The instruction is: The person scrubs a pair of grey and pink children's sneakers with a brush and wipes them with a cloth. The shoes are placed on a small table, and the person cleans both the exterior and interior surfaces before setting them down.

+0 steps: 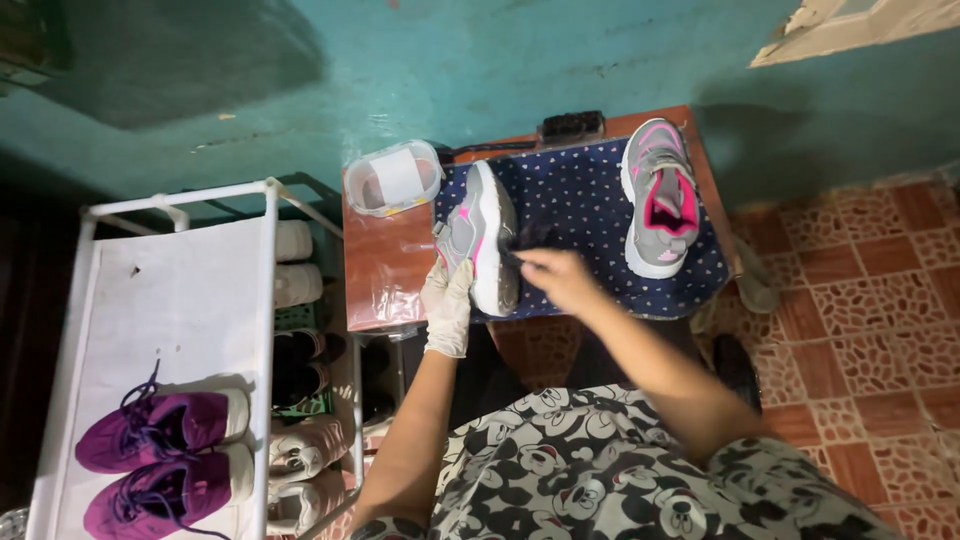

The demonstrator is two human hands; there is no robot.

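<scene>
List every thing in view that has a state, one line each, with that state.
Left hand: gloved, gripping the grey sneaker.
Right hand: bare, pressing something dark on that shoe.
Grey sneaker: tipped on its side.
Second grey sneaker: upright on the dotted cloth.
Plastic container: lid closed.
Purple sneakers: paired on the rack.

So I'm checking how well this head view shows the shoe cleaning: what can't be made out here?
- What the right hand pinches: dark and blurred against the grey shoe.
- The shoe's far side: turned away.
- Left hand fingers: gloved, partly behind the shoe.
- Shoes on the lower shelves: covered by the rack's white top.
- Dark object at the table's back edge: too small.
</scene>
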